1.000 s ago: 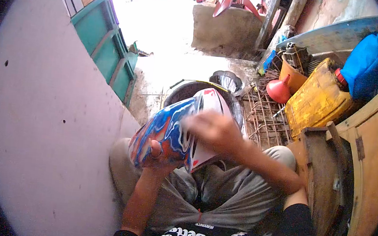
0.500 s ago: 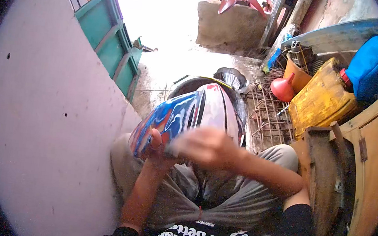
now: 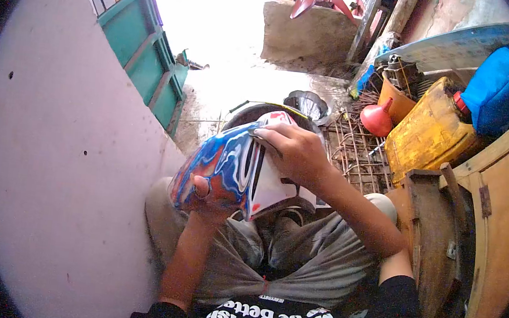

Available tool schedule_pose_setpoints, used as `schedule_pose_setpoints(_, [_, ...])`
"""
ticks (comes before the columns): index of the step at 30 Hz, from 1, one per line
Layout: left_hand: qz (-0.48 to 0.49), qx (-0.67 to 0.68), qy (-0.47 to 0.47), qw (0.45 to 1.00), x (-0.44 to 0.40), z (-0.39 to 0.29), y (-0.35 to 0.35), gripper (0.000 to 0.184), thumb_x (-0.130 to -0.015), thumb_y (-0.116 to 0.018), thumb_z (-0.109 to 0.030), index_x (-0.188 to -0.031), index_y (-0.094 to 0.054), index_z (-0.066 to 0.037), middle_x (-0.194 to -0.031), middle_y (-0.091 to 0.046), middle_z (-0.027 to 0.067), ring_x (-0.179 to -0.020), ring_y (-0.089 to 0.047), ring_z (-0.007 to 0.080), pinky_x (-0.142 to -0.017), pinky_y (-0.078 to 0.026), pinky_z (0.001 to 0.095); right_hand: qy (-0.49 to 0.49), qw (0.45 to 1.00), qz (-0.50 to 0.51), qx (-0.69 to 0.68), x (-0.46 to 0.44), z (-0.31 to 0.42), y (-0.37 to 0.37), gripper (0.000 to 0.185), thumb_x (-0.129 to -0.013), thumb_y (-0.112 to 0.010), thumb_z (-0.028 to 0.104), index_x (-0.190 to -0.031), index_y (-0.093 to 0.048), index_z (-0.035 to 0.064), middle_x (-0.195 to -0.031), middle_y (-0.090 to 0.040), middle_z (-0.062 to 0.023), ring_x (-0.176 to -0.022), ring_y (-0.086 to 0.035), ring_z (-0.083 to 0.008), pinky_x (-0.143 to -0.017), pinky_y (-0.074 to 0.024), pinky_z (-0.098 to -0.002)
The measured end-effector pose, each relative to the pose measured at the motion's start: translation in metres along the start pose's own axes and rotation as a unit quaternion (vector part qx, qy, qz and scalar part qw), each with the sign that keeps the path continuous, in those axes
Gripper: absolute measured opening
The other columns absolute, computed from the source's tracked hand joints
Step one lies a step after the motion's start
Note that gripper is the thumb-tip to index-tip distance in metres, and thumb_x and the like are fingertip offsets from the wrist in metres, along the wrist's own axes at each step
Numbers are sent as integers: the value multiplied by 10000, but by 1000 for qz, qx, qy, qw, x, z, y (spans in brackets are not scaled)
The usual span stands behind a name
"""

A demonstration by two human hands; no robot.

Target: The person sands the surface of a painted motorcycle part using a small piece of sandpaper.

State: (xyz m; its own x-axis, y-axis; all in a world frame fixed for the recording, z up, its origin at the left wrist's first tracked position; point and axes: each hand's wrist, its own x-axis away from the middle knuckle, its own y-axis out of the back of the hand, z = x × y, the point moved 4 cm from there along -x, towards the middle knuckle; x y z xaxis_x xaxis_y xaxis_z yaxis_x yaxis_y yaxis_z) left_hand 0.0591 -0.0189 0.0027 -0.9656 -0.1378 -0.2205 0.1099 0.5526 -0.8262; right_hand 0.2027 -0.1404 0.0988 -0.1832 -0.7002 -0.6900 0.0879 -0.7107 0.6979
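Note:
A curved, glossy painted shell (image 3: 223,162), like a motorcycle body panel, rests over my lap. Its left part is marbled blue, white and orange; its right part is white with red marks. My left hand (image 3: 207,200) grips the near left part from below, thumb up on the marbled face. My right hand (image 3: 295,150) presses bent fingertips on the upper edge of the marbled part. A small greyish bit shows under those fingertips, too small to name.
Just beyond the shell stand a dark bucket (image 3: 240,118) and a black scalloped dish (image 3: 309,105). Right are a rusty wire grid (image 3: 358,160), a red funnel (image 3: 377,117), a yellow jerrycan (image 3: 431,139) and a wooden frame (image 3: 508,202). A pale wall (image 3: 64,159) rises close on my left.
My right hand has moved up and away from me, from the shell's near edge to its upper edge. The left hand keeps its grip, and the white part now shows more.

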Motion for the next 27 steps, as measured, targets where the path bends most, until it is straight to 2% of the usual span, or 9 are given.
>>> schedule_pose_setpoints(6, [-20, -63, 8, 998, 9, -1, 7, 1209, -733, -791, -733, -1596, -295, -48, -1520, -505, 159, -1330, -575, 320, -1040, -571, 519, 17, 998, 47, 37, 4, 26, 5, 220, -879, -713, 112, -1095, -746, 87, -988, -744, -97, -853, -740, -281, -760, -606, -396])
schedule_pose_setpoints(10, [-45, -119, -11, 992, 3, -4, -6, 1178, -759, -713, -800, -1589, -323, -59, -1524, -507, 145, -1346, -559, 309, -1059, -548, 502, 164, 982, 43, -81, 6, 72, 16, 227, -863, -691, 128, -1085, -737, 110, -991, -747, -81, -880, -750, -267, -747, -617, -377])
schedule_pose_setpoints(13, [-71, -128, -1, 989, 5, -2, -8, 1174, -770, -670, -843, -1585, -339, -65, -1531, -502, 137, -1361, -544, 304, -1078, -525, 491, 61, 994, 88, -2, -2, 23, 11, 193, -883, -671, 138, -1063, -738, 124, -989, -746, -72, -883, -751, -256, -751, -618, -380])
schedule_pose_setpoints(14, [-76, -126, 5, 989, 6, -1, -6, 1180, -766, -675, -845, -1586, -339, -67, -1535, -497, 138, -1366, -538, 306, -1083, -516, 491, 25, 998, 50, -16, -3, 12, 11, 184, -891, -662, 148, -1059, -732, 125, -991, -744, -69, -886, -753, -256, -755, -619, -386])
schedule_pose_setpoints(19, [-150, -123, -11, 981, 10, 6, 21, 1201, -751, -690, -848, -1583, -343, -55, -1554, -478, 123, -1340, -550, 289, -1132, -451, 466, 196, 979, 26, -47, 10, 91, 15, 208, -866, -683, 147, -1071, -719, 133, -972, -729, -48, -851, -748, -211, -721, -619, -357])
schedule_pose_setpoints(21, [-119, -132, 9, 984, 15, 10, 31, 1223, -738, -672, -872, -1580, -345, -49, -1549, -483, 115, -1343, -545, 280, -1151, -430, 456, 125, 991, 27, -48, 6, 56, 10, 237, -849, -700, 137, -1085, -724, 139, -950, -731, -53, -821, -747, -223, -694, -616, -364])
schedule_pose_setpoints(23, [-96, -148, 20, 984, 5, 0, -21, 1254, -714, -666, -898, -1577, -349, -45, -1542, -488, 112, -1348, -540, 275, -1138, -444, 451, 29, 999, 41, -2, -5, 5, 6, 227, -861, -700, 110, -1084, -732, 129, -918, -734, -86, -817, -747, -265, -685, -613, -394])
schedule_pose_setpoints(25, [-95, -131, -2, 987, 4, 6, -16, 1263, -703, -668, -904, -1572, -354, -43, -1529, -495, 113, -1331, -554, 273, -1112, -471, 447, 36, 998, 43, 27, -5, 19, 14, 200, -881, -689, 107, -1077, -731, 112, -933, -740, -94, -826, -748, -268, -705, -616, -400])
schedule_pose_setpoints(27, [-76, 96, -9, 992, 7, 15, 11, 1268, -696, -672, -907, -1569, -357, -42, -1518, -502, 114, -1316, -565, 270, -1082, -500, 442, 115, 992, 14, -58, 3, 62, 10, 176, -896, -672, 109, -1063, -724, 91, -986, -732, -100, -883, -744, -271, -744, -615, -397])
